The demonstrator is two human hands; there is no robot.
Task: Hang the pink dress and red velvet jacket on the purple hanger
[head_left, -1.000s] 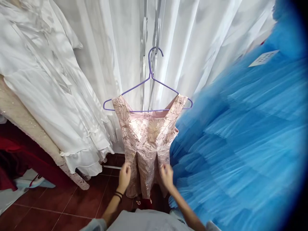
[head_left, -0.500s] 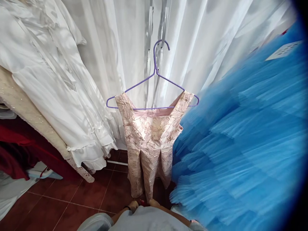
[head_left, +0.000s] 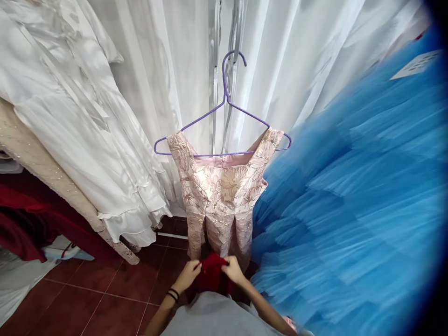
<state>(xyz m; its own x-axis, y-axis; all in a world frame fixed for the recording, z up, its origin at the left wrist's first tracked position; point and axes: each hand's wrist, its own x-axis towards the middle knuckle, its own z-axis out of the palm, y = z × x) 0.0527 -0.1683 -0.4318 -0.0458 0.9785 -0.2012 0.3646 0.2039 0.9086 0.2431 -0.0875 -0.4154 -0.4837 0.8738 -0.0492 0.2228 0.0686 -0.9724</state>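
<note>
Now, at the far left, red cloth [head_left: 21,219] lies heaped low beside a pale sparkly hem [head_left: 52,179] that slants down toward the tiled floor [head_left: 105,298], and white satin dresses [head_left: 70,121] hang above it, all placed as they were half a second ago. Behind them a white curtain [head_left: 304,60] fills the back, with a metal stand [head_left: 213,70] at its middle. On that stand hangs a purple wire hanger [head_left: 224,116] carrying a pink floral dress [head_left: 220,196], whose skirt drops to just above the hands. The left hand [head_left: 188,274], black bands on its wrist, is closed on the left edge of a dark red garment [head_left: 212,275]; half a second ago both hands sat low at the bottom edge of the view with only a scrap of red showing, and a full second ago they were on the pink skirt itself. The red garment is now lifted in front of the pink hem, bunched between the two hands. The right hand [head_left: 233,270] pinches its right edge, fingers curled shut. At the far right a blue tulle gown [head_left: 350,210] billows, touching the pink dress's side
</note>
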